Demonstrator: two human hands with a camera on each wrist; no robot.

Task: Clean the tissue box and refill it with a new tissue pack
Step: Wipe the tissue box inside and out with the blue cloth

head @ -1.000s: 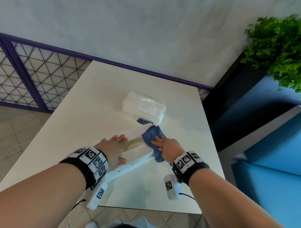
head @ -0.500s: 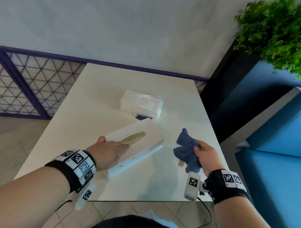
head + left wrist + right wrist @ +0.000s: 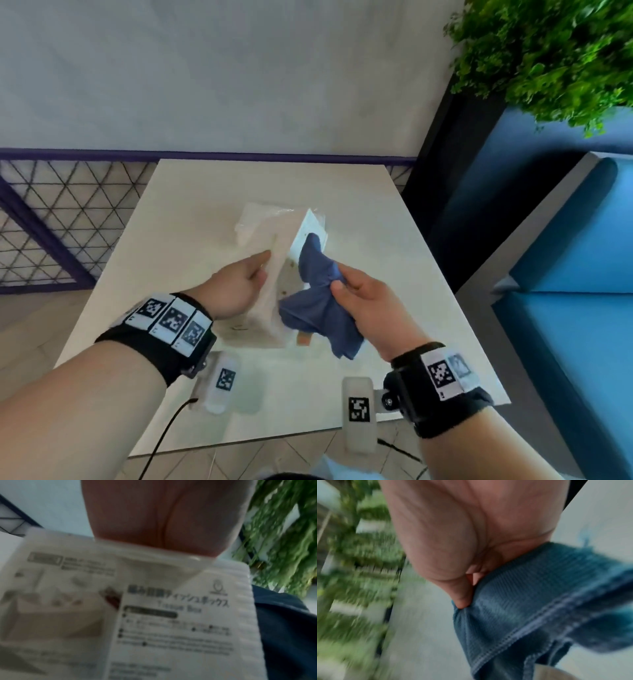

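Observation:
My left hand (image 3: 262, 265) grips the white tissue box (image 3: 274, 294) and holds it tilted up over the white table (image 3: 191, 212). The left wrist view is filled by the box's printed label face (image 3: 163, 615), blurred, with my palm above it. My right hand (image 3: 339, 279) pinches a bunched blue cloth (image 3: 318, 305) against the box's speckled right side. In the right wrist view, my thumb presses into the cloth (image 3: 539, 601). The new tissue pack (image 3: 253, 216), in clear wrap, lies on the table behind the box, partly hidden by it.
A purple rail with wire mesh (image 3: 51, 222) runs along the table's left and far sides. A blue sofa (image 3: 582, 274) stands close on the right, with a green plant (image 3: 548, 51) above it. The table's near edge (image 3: 274, 438) is just below my wrists.
The box lay flat under my left hand; now that hand has lifted it and tipped it up. My right hand has brought the cloth from the right back against the box.

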